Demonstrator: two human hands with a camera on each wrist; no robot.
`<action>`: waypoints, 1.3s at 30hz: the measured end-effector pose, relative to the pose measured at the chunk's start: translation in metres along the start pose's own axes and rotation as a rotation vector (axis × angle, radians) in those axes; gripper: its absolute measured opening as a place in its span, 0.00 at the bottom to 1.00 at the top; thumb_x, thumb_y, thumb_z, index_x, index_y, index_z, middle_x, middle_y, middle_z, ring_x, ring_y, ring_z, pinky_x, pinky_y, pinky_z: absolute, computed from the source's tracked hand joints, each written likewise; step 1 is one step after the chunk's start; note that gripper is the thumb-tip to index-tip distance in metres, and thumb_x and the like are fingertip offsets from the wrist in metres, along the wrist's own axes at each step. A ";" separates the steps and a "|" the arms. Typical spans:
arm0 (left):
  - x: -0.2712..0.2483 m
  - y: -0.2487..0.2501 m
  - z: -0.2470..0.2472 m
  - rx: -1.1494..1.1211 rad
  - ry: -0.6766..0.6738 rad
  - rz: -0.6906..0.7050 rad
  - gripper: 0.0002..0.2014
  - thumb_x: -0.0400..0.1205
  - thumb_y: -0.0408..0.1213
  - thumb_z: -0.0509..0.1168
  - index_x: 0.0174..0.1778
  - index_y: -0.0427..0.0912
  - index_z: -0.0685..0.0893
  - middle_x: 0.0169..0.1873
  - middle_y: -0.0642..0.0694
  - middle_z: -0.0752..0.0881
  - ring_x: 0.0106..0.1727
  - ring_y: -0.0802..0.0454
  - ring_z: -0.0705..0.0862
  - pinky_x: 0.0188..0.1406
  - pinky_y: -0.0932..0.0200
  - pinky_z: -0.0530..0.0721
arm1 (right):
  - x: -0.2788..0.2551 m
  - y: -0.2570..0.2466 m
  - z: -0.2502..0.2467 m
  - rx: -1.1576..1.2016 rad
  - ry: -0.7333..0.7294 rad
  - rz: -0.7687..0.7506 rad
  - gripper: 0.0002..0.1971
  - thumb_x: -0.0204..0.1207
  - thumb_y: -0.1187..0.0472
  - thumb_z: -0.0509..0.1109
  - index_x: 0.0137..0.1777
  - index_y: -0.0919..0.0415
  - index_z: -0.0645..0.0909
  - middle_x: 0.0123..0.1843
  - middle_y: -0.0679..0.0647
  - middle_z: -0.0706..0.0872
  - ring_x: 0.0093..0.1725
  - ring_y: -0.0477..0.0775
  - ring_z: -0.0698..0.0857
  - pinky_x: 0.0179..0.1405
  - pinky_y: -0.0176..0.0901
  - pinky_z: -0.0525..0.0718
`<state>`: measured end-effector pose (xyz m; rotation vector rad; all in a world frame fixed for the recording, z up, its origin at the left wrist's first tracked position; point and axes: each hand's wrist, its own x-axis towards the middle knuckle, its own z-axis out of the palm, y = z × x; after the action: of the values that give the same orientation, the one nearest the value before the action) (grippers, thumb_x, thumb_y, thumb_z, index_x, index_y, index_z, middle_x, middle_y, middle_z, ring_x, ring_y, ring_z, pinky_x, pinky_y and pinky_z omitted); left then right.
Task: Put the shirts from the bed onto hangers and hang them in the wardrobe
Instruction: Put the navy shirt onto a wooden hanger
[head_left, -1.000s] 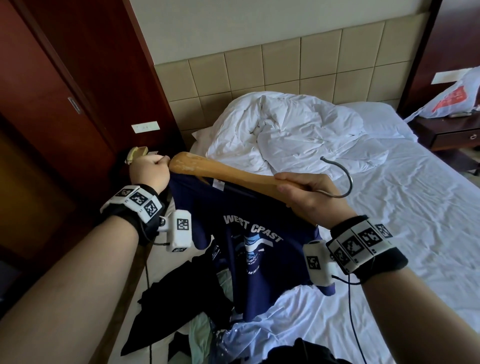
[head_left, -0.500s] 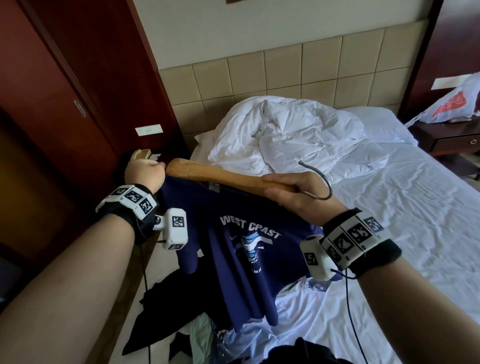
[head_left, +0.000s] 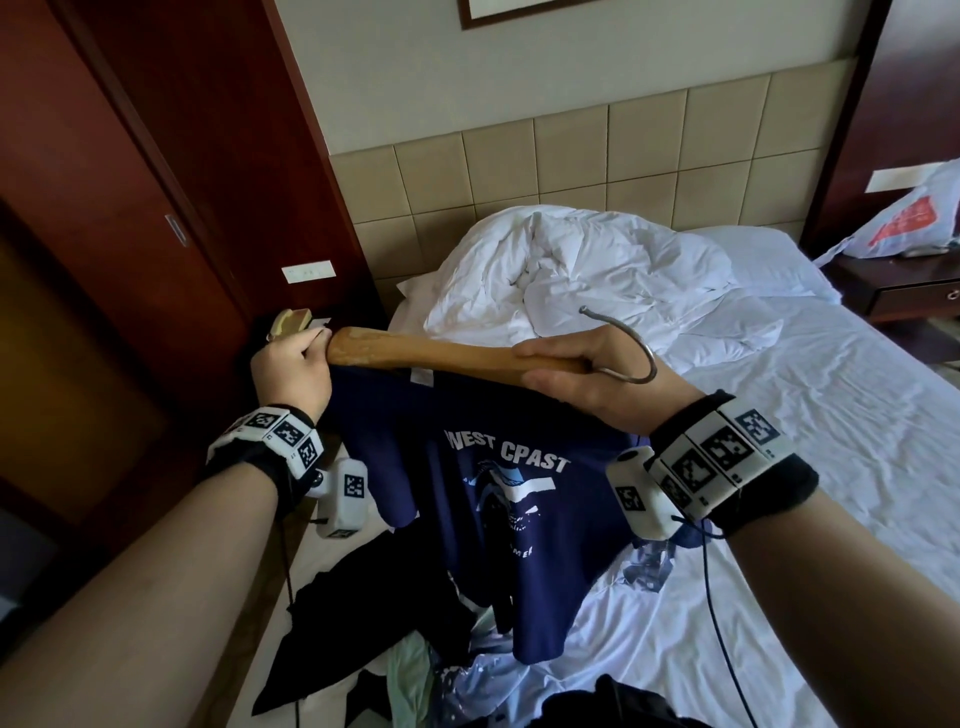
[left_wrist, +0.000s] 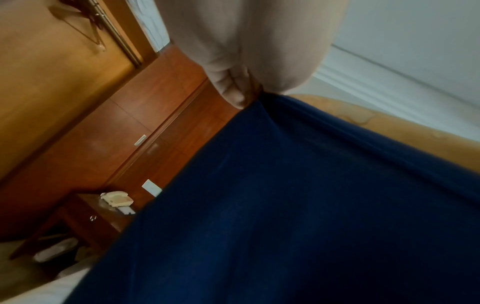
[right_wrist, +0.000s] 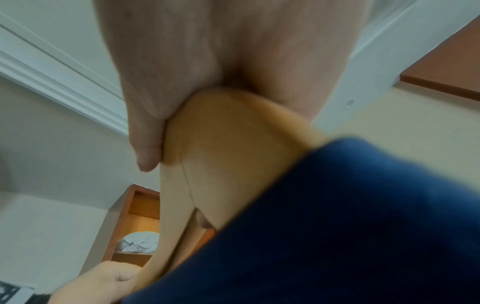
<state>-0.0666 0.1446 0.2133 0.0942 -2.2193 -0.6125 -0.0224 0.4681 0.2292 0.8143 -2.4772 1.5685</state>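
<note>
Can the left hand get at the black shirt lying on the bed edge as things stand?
Probably not yet: the left hand grips the navy shirt at the wooden hanger's end. The black shirt lies uncovered below it, so letting go would free the way.

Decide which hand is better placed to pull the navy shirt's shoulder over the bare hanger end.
Left. The left hand already pinches the navy shirt beside the hanger end, while the right hand grips the hanger's middle by the hook.
</note>
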 end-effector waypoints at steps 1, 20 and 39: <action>0.001 -0.002 -0.001 0.014 0.013 0.047 0.11 0.84 0.30 0.64 0.47 0.31 0.91 0.39 0.34 0.89 0.41 0.37 0.85 0.40 0.58 0.75 | 0.001 -0.003 -0.001 -0.007 0.000 -0.005 0.13 0.75 0.58 0.76 0.59 0.50 0.87 0.40 0.38 0.90 0.43 0.36 0.87 0.45 0.25 0.81; 0.021 0.035 -0.002 -0.179 -0.487 -0.049 0.10 0.83 0.36 0.67 0.56 0.37 0.90 0.53 0.46 0.89 0.56 0.51 0.86 0.55 0.64 0.76 | 0.023 -0.017 0.024 -0.030 -0.085 0.095 0.17 0.70 0.59 0.80 0.58 0.48 0.88 0.39 0.34 0.87 0.41 0.32 0.85 0.45 0.27 0.80; -0.007 0.067 0.008 -0.143 -0.617 0.154 0.09 0.78 0.56 0.69 0.49 0.57 0.87 0.39 0.53 0.87 0.42 0.53 0.83 0.39 0.55 0.77 | 0.059 -0.021 0.003 -0.060 0.179 0.125 0.17 0.70 0.52 0.80 0.56 0.59 0.86 0.48 0.48 0.89 0.47 0.40 0.86 0.45 0.34 0.83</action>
<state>-0.0593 0.2080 0.2347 -0.3857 -2.7237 -0.7870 -0.0621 0.4357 0.2653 0.4964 -2.4738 1.5216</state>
